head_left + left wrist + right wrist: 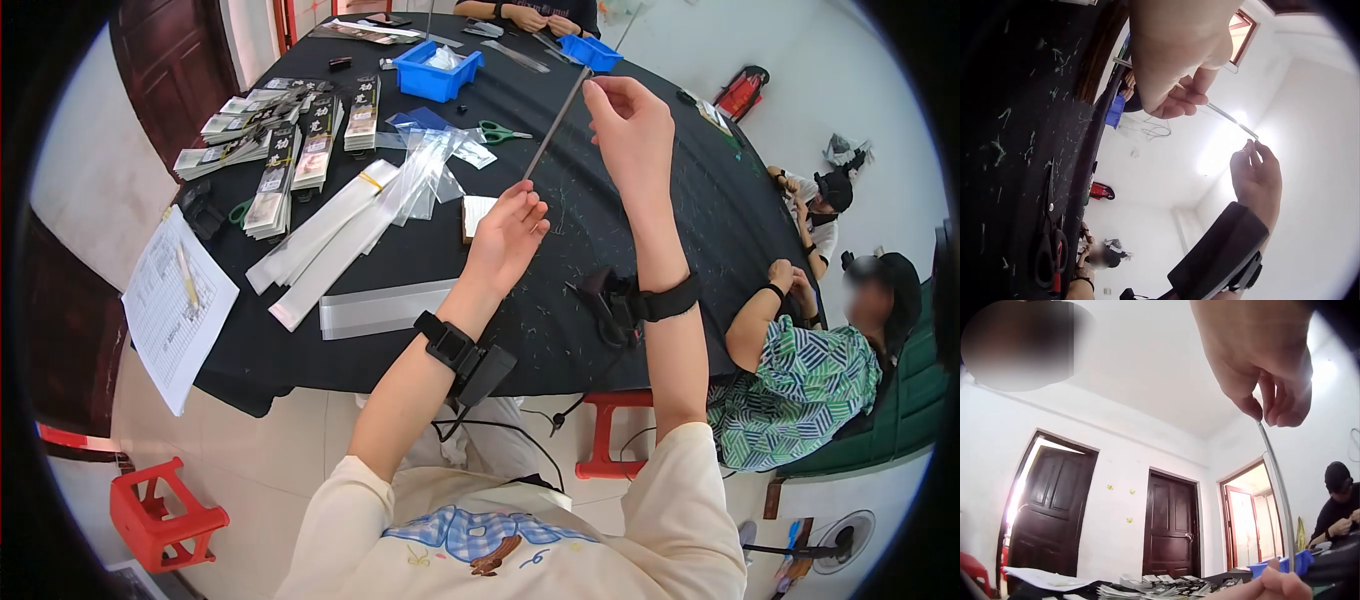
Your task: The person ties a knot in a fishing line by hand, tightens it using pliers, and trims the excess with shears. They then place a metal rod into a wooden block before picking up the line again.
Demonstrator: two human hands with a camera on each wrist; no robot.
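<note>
A thin grey rod (pixel 556 128) slants up between both hands above the black table. My left hand (pixel 508 240) pinches its lower part between thumb and fingers. At the upper end, my right hand (pixel 632 125) pinches the rod with thumb and fingertips. In the left wrist view the rod (pixel 1232 119) runs from my left hand (pixel 1175 62) to the fingertips of my right hand (pixel 1257 172). The right wrist view shows the rod (pixel 1279 487) hanging from my right hand (pixel 1266 362) down to my left fingers.
Clear plastic sleeves (pixel 340 235) and printed packets (pixel 272 185) cover the table's left side. A blue bin (pixel 438 72), green-handled scissors (pixel 503 131) and a small white-topped block (pixel 478 215) lie beyond my left hand. Black scissors (pixel 608 318) are by my right wrist. Another person (pixel 810 370) sits at right.
</note>
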